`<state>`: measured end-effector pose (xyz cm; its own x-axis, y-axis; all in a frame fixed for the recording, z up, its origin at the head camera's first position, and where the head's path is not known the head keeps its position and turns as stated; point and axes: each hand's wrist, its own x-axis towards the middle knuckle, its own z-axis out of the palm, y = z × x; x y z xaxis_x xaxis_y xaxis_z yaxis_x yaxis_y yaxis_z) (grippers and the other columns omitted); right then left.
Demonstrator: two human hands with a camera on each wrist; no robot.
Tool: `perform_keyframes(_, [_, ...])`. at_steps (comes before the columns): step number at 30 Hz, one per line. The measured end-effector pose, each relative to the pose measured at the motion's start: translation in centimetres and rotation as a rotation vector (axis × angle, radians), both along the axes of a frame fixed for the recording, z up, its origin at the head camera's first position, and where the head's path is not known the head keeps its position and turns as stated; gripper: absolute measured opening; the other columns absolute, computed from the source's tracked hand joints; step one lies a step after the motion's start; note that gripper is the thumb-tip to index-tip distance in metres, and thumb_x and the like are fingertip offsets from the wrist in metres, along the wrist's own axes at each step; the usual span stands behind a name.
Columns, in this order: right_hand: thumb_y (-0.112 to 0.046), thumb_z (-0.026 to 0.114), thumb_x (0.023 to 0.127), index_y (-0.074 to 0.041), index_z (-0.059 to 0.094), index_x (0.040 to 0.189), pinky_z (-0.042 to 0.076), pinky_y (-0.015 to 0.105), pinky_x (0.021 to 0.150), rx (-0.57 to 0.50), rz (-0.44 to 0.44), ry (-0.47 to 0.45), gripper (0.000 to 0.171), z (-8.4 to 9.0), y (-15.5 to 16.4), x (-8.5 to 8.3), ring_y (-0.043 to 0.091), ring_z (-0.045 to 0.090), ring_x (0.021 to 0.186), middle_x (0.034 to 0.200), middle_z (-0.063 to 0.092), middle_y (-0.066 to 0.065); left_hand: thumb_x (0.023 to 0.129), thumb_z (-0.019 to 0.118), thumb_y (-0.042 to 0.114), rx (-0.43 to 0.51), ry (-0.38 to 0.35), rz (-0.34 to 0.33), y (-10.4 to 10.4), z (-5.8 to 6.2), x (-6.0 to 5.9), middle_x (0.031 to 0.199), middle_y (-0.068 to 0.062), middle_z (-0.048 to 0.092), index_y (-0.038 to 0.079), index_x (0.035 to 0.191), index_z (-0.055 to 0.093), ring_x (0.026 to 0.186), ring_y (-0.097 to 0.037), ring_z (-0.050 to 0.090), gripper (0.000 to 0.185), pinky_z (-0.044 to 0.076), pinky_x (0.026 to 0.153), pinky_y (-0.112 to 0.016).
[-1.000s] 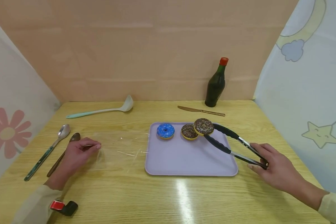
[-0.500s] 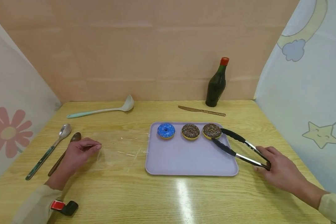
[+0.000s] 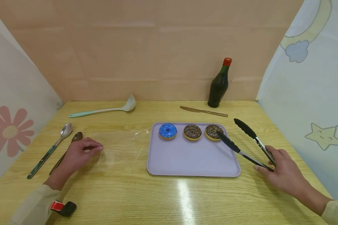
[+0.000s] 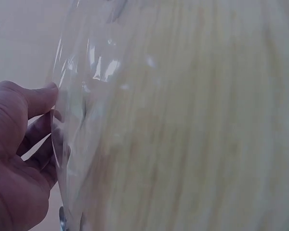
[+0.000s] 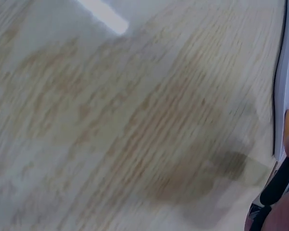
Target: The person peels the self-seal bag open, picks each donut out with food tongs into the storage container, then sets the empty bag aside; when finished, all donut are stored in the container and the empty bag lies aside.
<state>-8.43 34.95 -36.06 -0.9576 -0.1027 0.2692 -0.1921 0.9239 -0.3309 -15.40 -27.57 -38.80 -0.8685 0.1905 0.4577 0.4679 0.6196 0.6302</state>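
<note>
My left hand (image 3: pixel 80 154) pinches the edge of a clear plastic bag (image 4: pixel 98 96) between thumb and fingers; in the head view the film (image 3: pixel 124 150) stretches right toward the tray. My right hand (image 3: pixel 283 172) holds black-and-steel tongs (image 3: pixel 249 156) near their hinge end, the arms spread wide. One tong tip overlaps the rightmost chocolate donut (image 3: pixel 213 132); the other is out past the tray's right edge. A second chocolate donut (image 3: pixel 192 132) and a blue donut (image 3: pixel 167 131) lie in the same row along the back of the lilac tray (image 3: pixel 191 162).
Left of the bag lie a spoon with a green handle (image 3: pixel 49 151) and a brown spoon (image 3: pixel 77 136), partly behind my left hand. A ladle (image 3: pixel 107 110), a gold knife (image 3: pixel 204 111) and a dark bottle (image 3: pixel 219 84) are at the back of the table.
The chocolate donut held in the tongs came down onto the tray at the right end of the row. The tongs then spread apart, letting it go. My left hand stayed with the bag.
</note>
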Motion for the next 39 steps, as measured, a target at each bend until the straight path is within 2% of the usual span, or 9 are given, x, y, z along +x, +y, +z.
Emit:
perform_keyframes(3, [-0.028, 0.077, 0.079, 0.02, 0.038, 0.125, 0.037, 0.051, 0.064, -0.045, -0.052, -0.031, 0.078, -0.5, 0.3, -0.3, 0.042, 0.047, 0.083, 0.098, 0.047, 0.032, 0.082, 0.073, 0.001, -0.066, 0.0, 0.004, 0.0, 0.2, 0.0, 0.081, 0.001, 0.064, 0.004, 0.085, 0.075, 0.075, -0.002, 0.057, 0.005, 0.047, 0.064, -0.014])
perform_keyframes(8, [-0.026, 0.073, 0.083, 0.025, 0.038, 0.117, 0.037, 0.054, 0.067, -0.113, -0.074, -0.037, 0.071, -1.5, 0.7, -0.9, 0.047, 0.044, 0.089, 0.1, 0.046, 0.038, 0.082, 0.074, 0.006, -0.146, -0.018, 0.025, 0.1, 0.2, -0.2, 0.08, 0.005, 0.063, 0.005, 0.085, 0.075, 0.073, -0.005, 0.057, 0.003, 0.047, 0.062, -0.019])
perform_keyframes(13, [-0.031, 0.064, 0.09, 0.023, 0.038, 0.111, 0.036, 0.056, 0.063, -0.092, -0.15, -0.065, 0.064, -2.0, 0.5, -1.1, 0.051, 0.031, 0.092, 0.099, 0.037, 0.037, 0.081, 0.076, 0.008, -0.191, -0.042, 0.038, 0.4, 0.5, -0.1, 0.079, 0.008, 0.061, 0.008, 0.085, 0.076, 0.07, -0.008, 0.056, 0.004, 0.047, 0.062, -0.024])
perform_keyframes(17, [-0.033, 0.061, 0.092, 0.023, 0.039, 0.107, 0.034, 0.055, 0.061, -0.06, -0.2, -0.073, 0.062, -2.3, 0.4, -1.3, 0.053, 0.027, 0.09, 0.094, 0.034, 0.036, 0.08, 0.077, 0.008, -0.2, -0.063, 0.022, 0.9, 0.4, -0.2, 0.077, 0.009, 0.06, 0.009, 0.084, 0.076, 0.069, -0.007, 0.055, 0.004, 0.047, 0.061, -0.025])
perform_keyframes(21, [-0.032, 0.061, 0.091, 0.022, 0.04, 0.102, 0.029, 0.057, 0.067, -0.048, -0.215, -0.074, 0.059, -2.7, 0.4, -1.4, 0.053, 0.027, 0.087, 0.088, 0.034, 0.034, 0.078, 0.078, 0.007, -0.204, -0.056, -0.003, 1.3, 0.4, -0.3, 0.075, 0.008, 0.06, 0.006, 0.08, 0.075, 0.067, -0.008, 0.056, 0.003, 0.047, 0.06, -0.026])
perform_keyframes(29, [-0.028, 0.063, 0.09, 0.023, 0.038, 0.102, 0.022, 0.058, 0.071, -0.064, -0.194, -0.072, 0.058, -3.0, 0.4, -1.6, 0.053, 0.025, 0.086, 0.087, 0.031, 0.033, 0.081, 0.077, 0.014, -0.25, -0.113, -0.003, 1.8, 0.6, -0.5, 0.076, 0.006, 0.06, 0.004, 0.08, 0.075, 0.068, -0.012, 0.057, 0.01, 0.047, 0.06, -0.029])
perform_keyframes(35, [-0.026, 0.063, 0.089, 0.023, 0.032, 0.106, 0.02, 0.06, 0.074, -0.08, -0.202, -0.103, 0.06, -3.0, 0.4, -1.5, 0.053, 0.025, 0.088, 0.091, 0.029, 0.034, 0.076, 0.08, 0.01, -0.278, -0.081, -0.001, 1.9, 0.4, -0.8, 0.074, 0.007, 0.059, 0.007, 0.078, 0.075, 0.065, -0.01, 0.055, 0.005, 0.046, 0.058, -0.029])
perform_keyframes(39, [-0.032, 0.065, 0.088, 0.022, 0.031, 0.107, 0.02, 0.06, 0.075, -0.072, -0.22, -0.14, 0.067, -2.7, 0.6, -1.6, 0.053, 0.024, 0.089, 0.092, 0.029, 0.034, 0.079, 0.078, 0.01, -0.272, -0.091, 0.005, 1.7, 0.6, -0.7, 0.076, 0.006, 0.061, 0.008, 0.082, 0.075, 0.067, -0.012, 0.058, 0.005, 0.048, 0.06, -0.03])
